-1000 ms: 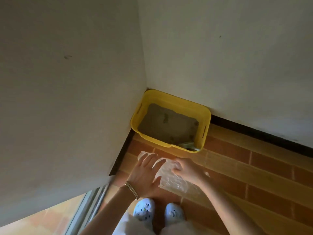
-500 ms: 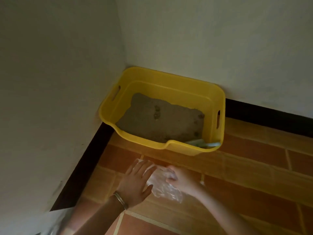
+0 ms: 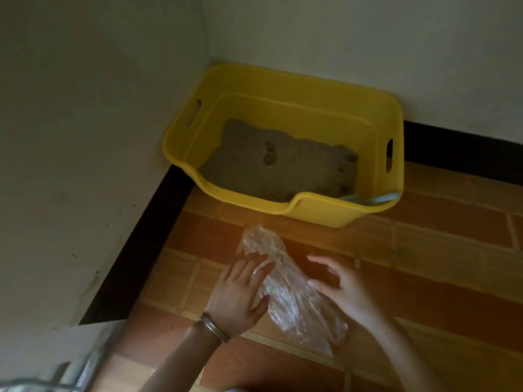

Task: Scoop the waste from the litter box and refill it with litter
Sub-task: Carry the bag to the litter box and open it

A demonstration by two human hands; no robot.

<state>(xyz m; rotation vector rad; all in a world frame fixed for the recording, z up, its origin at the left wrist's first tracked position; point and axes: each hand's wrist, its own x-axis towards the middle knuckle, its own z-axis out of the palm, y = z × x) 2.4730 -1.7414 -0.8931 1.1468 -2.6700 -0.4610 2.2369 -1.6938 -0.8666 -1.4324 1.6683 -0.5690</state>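
Half a second ago the bag was bunched up between my hands, and my right hand was curled onto it. Now the bag lies stretched out long and flat on the floor, on the near side of the box and apart from it. My right hand has let go: its grip is loose, the fingers are spread and gently curved, and it holds nothing. It sits just beside the bag's right edge, and I cannot tell whether the thumb touches the plastic. My left hand has stayed flat, its grip open and its straight fingertips resting on the bag's left edge. There is a bracelet at that wrist. My head has also come lower and closer, so the box fills more of the view than it did.

The box is yellow plastic with a slot handle in each short side and a dip in its near rim. It stands in the corner where the two walls meet. Grey litter covers its bottom unevenly, banked higher toward the far left. Small dark clumps sit near the middle of the litter, with a few more toward the right side. A pale scoop lies in the box's near right corner, its handle resting on the rim.
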